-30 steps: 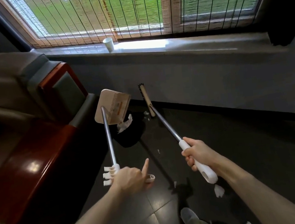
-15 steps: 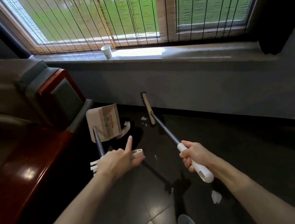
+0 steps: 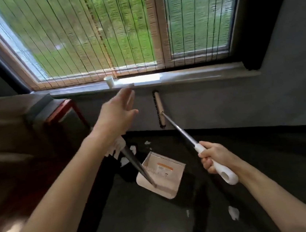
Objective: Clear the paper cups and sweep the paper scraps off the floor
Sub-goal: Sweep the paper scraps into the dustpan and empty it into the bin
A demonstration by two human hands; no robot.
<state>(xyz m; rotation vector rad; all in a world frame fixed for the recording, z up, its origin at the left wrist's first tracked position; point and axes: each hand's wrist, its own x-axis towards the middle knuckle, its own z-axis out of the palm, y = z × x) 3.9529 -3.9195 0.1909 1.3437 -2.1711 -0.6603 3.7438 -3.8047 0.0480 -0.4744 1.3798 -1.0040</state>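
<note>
A white paper cup (image 3: 109, 81) stands upright on the window sill (image 3: 191, 75). My left hand (image 3: 118, 113) is raised below it, fingers straight and empty, a short way from the cup. The beige dustpan (image 3: 161, 175) lies on the dark floor with its metal handle (image 3: 136, 163) leaning up toward my left forearm, nothing holding it. My right hand (image 3: 213, 155) grips the white grip of the broom (image 3: 181, 134), whose brush head (image 3: 159, 109) rests against the wall. Paper scraps (image 3: 233, 212) lie on the floor, some near the dustpan (image 3: 133, 149).
A dark red wooden seat with grey cushions (image 3: 35, 129) fills the left side, close to the dustpan. A window with a slatted blind (image 3: 100, 32) runs above the sill. Grey wall (image 3: 242, 102) lies ahead and dark tiled floor (image 3: 141, 222) below.
My left hand has let go of the dustpan handle and risen toward the cup on the sill. The dustpan now lies on the floor. The view tilted upward and moved closer to the window.
</note>
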